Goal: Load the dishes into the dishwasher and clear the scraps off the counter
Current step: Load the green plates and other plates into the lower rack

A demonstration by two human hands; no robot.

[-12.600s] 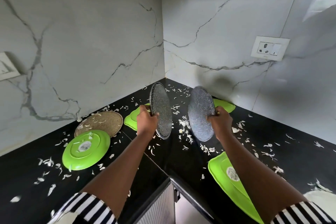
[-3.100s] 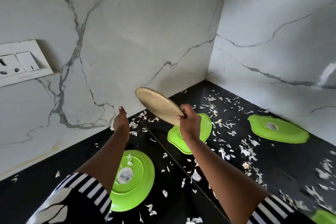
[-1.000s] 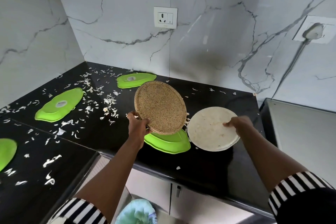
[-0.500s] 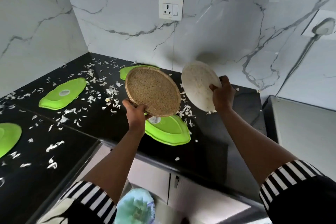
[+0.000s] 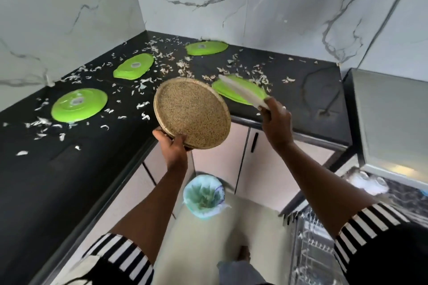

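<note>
From the head camera, the person stands at the inner corner of a black counter [image 5: 34, 180] with a plate in each hand. The left hand [image 5: 172, 146], near the middle of the view, grips the lower rim of a brown speckled plate [image 5: 192, 111], thumb on the near face, fingers curled behind. The plate is tilted up off the counter, its face turned towards us. At about two o'clock from it, the right hand [image 5: 275, 120] pinches the near rim of a white plate [image 5: 243, 91], seen almost edge-on and blurred, slanting up to eleven o'clock.

White scraps [image 5: 162, 53] are scattered thickly over the counter. Four green plates lie face down among them: a round green plate [image 5: 78, 104] at nine o'clock, a second green plate [image 5: 134, 66] at ten, a third green plate [image 5: 206, 47] at twelve beside the marble wall, and a fourth green plate [image 5: 225, 91] partly behind the white one.

On the floor at six o'clock from the left hand stands a bin [image 5: 188, 194] with a pale blue liner. The wire dishwasher rack [image 5: 310, 257] shows at five o'clock, beneath the right forearm.
</note>
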